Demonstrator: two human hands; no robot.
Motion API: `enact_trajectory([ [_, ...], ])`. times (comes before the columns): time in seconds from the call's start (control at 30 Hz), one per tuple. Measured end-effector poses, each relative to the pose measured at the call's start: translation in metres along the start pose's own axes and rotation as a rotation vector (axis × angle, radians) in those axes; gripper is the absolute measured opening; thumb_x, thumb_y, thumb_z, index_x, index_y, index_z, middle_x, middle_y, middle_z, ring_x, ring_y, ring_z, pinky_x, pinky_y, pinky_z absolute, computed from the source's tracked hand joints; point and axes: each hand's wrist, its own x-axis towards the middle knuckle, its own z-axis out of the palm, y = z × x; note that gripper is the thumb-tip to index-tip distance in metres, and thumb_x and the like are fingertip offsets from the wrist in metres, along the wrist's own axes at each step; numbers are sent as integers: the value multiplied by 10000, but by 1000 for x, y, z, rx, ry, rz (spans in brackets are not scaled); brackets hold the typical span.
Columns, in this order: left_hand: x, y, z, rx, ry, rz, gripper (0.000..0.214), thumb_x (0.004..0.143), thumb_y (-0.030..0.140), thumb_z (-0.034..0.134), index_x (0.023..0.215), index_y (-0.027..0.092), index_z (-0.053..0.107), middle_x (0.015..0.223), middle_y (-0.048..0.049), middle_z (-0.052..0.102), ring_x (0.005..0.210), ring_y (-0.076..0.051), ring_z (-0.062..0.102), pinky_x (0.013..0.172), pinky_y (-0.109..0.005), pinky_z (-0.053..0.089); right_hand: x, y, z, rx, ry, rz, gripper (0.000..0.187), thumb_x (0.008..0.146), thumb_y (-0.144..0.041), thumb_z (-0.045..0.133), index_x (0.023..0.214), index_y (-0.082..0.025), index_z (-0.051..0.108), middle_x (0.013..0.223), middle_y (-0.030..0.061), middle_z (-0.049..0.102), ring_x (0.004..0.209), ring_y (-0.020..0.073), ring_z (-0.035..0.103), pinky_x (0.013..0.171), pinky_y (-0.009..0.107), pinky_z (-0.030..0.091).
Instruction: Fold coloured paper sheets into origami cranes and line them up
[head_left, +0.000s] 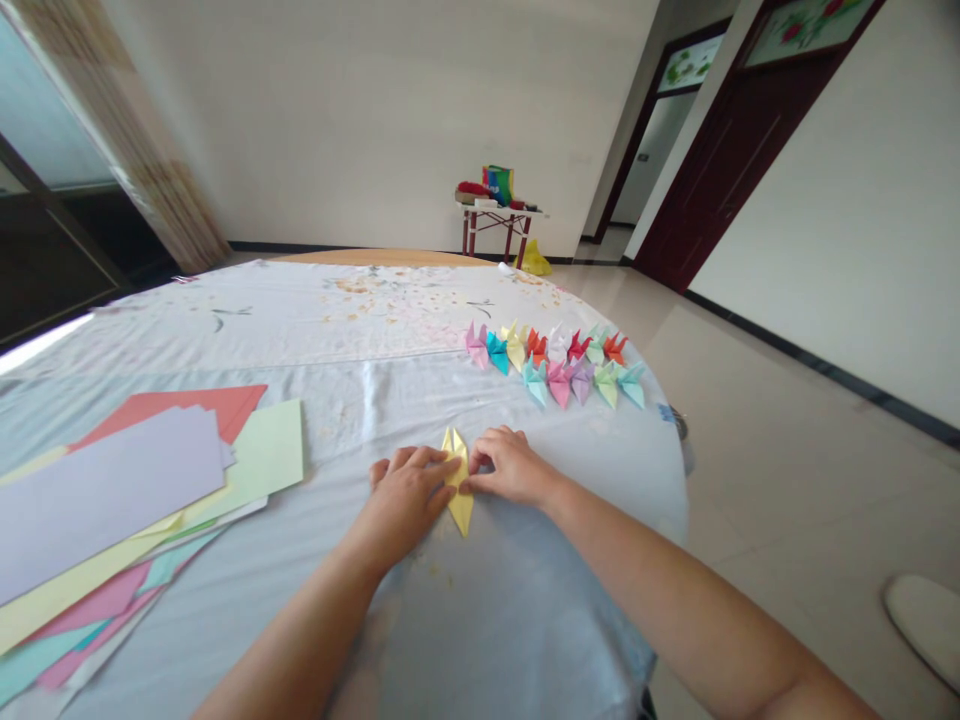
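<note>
A yellow folded paper piece (pixel 458 482), long and pointed at both ends, lies on the tablecloth (pixel 315 330) between my hands. My left hand (pixel 405 503) presses its fingers onto the piece from the left. My right hand (pixel 506 466) pinches at the piece's right edge with bent fingers. Part of the paper is hidden under the fingertips. Both hands rest on the pale blue cloth.
Several origami cranes (pixel 551 363) in many colours stand in two rows beyond my hands. A stack of coloured paper sheets (pixel 127 490) lies at the left. The round table's edge curves right, above a tiled floor. A small red-legged table (pixel 499 220) with bags stands by the far wall.
</note>
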Motion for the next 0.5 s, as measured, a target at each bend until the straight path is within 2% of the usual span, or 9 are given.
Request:
enact_trajectory([
  [0.23, -7, 5, 3, 78, 10, -9, 368, 859, 325, 392, 1209, 420, 452, 1156, -16, 547, 1068, -255, 418, 840, -422, 283, -12, -7, -4, -40, -72, -11, 345, 564, -475, 733, 709, -196, 590, 767, -9, 545, 833, 171, 470, 709, 277, 286],
  [0.37, -8, 5, 4, 81, 7, 10, 366, 863, 335, 371, 1211, 417, 451, 1168, -41, 533, 1064, -267, 418, 838, -446, 277, -15, -7, -13, 6, -146, -107, 401, 519, -471, 759, 806, -223, 628, 818, 0, 538, 868, 183, 462, 756, 291, 321],
  [0.5, -8, 3, 3, 27, 28, 10, 365, 864, 323, 348, 1199, 422, 454, 1151, -26, 543, 1058, -262, 423, 829, -449, 286, -7, -2, -20, 100, -156, -218, 396, 580, -402, 750, 934, -257, 645, 901, 18, 528, 927, 185, 451, 841, 309, 341],
])
